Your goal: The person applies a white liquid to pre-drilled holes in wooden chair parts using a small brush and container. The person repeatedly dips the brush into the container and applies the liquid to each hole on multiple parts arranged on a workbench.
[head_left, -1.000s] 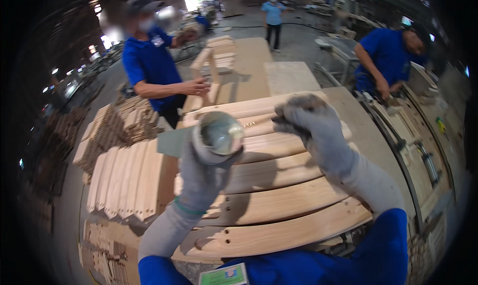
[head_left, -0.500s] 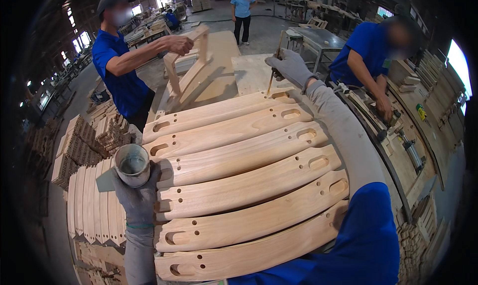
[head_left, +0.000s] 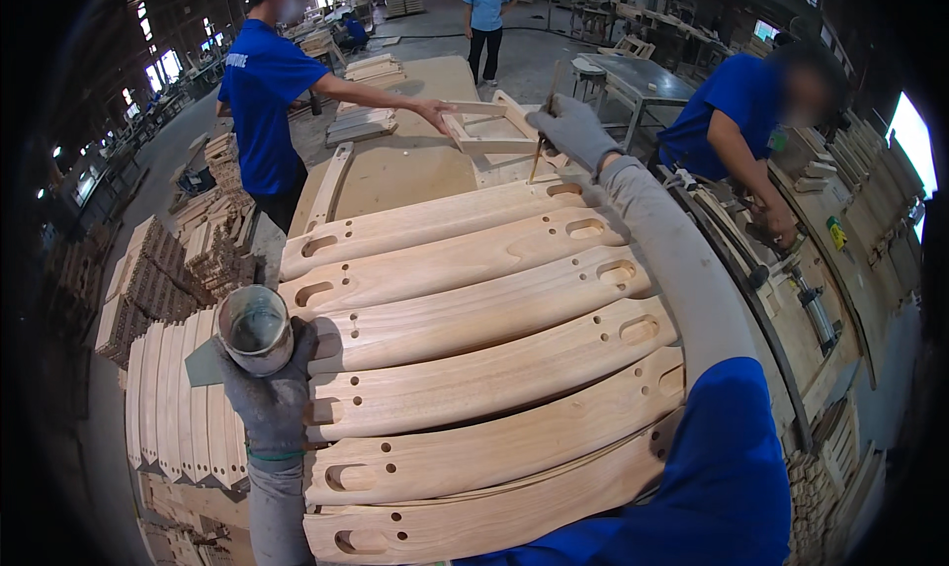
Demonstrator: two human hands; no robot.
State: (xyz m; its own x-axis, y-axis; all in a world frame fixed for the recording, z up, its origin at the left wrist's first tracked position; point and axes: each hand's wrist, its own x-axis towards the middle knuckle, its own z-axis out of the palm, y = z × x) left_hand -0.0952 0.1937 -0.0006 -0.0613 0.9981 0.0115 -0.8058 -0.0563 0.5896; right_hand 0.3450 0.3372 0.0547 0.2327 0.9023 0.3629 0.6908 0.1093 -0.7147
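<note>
My left hand [head_left: 271,408], in a grey glove, is wrapped round a stained cup [head_left: 255,347] with whitish-grey liquid inside, held beside the slats' left ends. My right hand [head_left: 581,136], also gloved, grips a thin stick [head_left: 536,161] whose lower tip meets the farthest slat [head_left: 425,222] by the holes at its right end. Whether the stick ends in bristles I cannot make out. Several curved pale wooden slats [head_left: 494,314] lie side by side before me, each with an oblong slot and small round holes at its ends.
At the far left, a co-worker in blue [head_left: 262,101] holds a wooden frame [head_left: 504,143] on the board beyond the slats. Another co-worker [head_left: 727,111] bends over a bench with a clamp [head_left: 817,314] at right. Stacked wood [head_left: 148,289] stands at left; a metal table [head_left: 643,77] stands behind.
The left co-worker's wooden frame has gone from upright to lying flat, farther right. My right hand stays at the farthest slat's right end; my left still holds the cup.
</note>
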